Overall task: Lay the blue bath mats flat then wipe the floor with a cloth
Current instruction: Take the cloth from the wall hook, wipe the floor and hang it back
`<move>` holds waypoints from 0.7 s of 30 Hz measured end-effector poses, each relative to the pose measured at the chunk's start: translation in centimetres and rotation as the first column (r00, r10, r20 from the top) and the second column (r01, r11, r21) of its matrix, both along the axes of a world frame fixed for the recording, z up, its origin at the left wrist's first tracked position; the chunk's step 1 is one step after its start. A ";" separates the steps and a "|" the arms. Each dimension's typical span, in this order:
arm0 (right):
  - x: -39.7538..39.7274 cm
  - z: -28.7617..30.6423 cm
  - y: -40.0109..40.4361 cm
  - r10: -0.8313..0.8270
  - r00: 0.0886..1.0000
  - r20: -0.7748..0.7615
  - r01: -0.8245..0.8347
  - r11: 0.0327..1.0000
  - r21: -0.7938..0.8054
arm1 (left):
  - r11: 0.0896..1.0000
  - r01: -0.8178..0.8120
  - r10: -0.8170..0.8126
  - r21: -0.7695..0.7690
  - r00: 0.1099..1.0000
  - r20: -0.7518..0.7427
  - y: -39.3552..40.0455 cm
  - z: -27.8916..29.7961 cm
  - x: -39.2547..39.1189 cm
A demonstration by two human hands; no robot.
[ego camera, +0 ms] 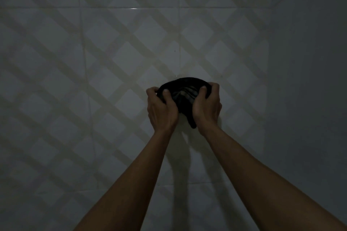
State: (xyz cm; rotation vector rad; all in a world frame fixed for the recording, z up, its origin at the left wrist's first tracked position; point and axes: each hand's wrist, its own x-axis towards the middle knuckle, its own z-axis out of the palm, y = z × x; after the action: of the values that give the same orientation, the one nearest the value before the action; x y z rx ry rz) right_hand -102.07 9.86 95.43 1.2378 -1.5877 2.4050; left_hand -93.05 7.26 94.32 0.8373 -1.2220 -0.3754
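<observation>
Two hands, left hand and right hand, grip a bunched dark cloth against the dim tiled floor. Bunched so tightly, it may smear rather than wipe; no bath mats are in view.

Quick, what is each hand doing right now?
Left hand: closed, gripping the left side of the dark cloth.
Right hand: closed, gripping the cloth's right side.

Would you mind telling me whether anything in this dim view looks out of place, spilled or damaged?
Nothing stands out. The dark bunched cloth is gathered in the grip of both the left hand and the right hand over the pale diamond-patterned floor tiles, which show no clear spill or crack. The scene is dim, and no blue mats are in view.
</observation>
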 end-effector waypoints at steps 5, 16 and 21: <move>1.1 -3.1 0.4 0.022 0.999 0.045 -0.026 0.996 0.087 | 0.983 0.050 -0.040 0.176 0.998 -0.058 0.1 -3.3 0.3; -2.4 -15.2 3.0 0.140 0.990 0.034 -0.137 0.837 0.530 | 0.856 0.031 -0.211 0.516 0.932 0.293 0.3 -16.3 4.1; -4.1 -23.4 5.9 0.266 0.958 -0.112 -0.082 0.623 0.778 | 0.744 -0.055 -0.331 0.666 0.835 0.439 2.8 -23.8 4.6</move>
State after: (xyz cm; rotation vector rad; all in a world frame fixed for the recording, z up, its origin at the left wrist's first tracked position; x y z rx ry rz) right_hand -106.13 15.73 71.99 1.7383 -2.6392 1.5326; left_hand -88.48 10.01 70.56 1.5433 -1.7207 -0.7677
